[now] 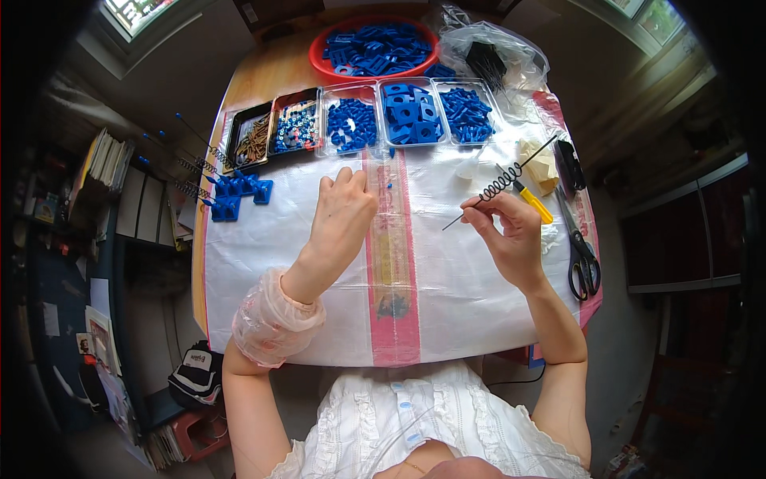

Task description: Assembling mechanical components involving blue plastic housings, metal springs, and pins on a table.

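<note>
My right hand (511, 231) pinches a black coiled spring (500, 185) with straight wire ends, holding it tilted above the right side of the table. My left hand (341, 211) is closed with its back up, just in front of the trays; its fingertips are hidden, so whatever they hold cannot be made out. Beyond it stands a clear tray of small blue plastic pieces (352, 124). A tiny blue piece (390, 186) lies on the cover to the right of that hand. At the far left, several blue bases (231, 191) carry similar springs with blue tips.
Along the back are a tray of brown screws (254, 137), a tray of nuts (296, 121), a tray of blue plates (412, 113) and a tray of blue pegs (467, 114). Behind sits a red basin (321, 60). Scissors (585, 263) and a yellow-handled tool (536, 205) lie right.
</note>
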Motion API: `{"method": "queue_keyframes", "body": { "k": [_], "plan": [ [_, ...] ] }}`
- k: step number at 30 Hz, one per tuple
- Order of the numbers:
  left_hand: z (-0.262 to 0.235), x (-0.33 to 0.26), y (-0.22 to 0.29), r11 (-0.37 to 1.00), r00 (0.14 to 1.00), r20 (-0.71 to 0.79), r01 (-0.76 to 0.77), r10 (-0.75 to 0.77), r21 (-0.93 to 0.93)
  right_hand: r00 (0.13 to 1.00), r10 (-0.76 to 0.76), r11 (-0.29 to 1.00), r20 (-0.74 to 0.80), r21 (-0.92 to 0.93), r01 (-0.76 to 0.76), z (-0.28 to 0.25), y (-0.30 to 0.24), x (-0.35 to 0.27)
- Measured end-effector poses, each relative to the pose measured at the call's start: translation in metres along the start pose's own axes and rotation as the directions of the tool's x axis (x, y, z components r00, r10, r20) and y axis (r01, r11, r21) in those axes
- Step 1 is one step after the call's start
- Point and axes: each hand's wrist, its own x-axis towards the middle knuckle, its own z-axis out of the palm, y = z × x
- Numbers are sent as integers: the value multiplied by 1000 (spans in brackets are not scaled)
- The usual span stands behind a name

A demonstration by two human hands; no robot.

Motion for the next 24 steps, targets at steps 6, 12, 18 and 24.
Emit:
{"method": "queue_keyframes", "body": {
  "k": [6,12,18,24],
  "plan": [
    [12,3,1,1000,1000,25,-6,5,4,999,-19,1000,-33,1,19,1,2,0],
    [21,2,3,998,999,-29,-39,40,46,1000,11,1000,-10,-7,-11,-2,5,-4],
    [2,-3,18,928,986,-162,-102,46,-359,995,27,995,-98,100,-17,2,5,-4],
    [0,-21,44,241,965,262,248,24,-938,992,44,977,-121,215,-17,0,-2,-13]
  ]
}}
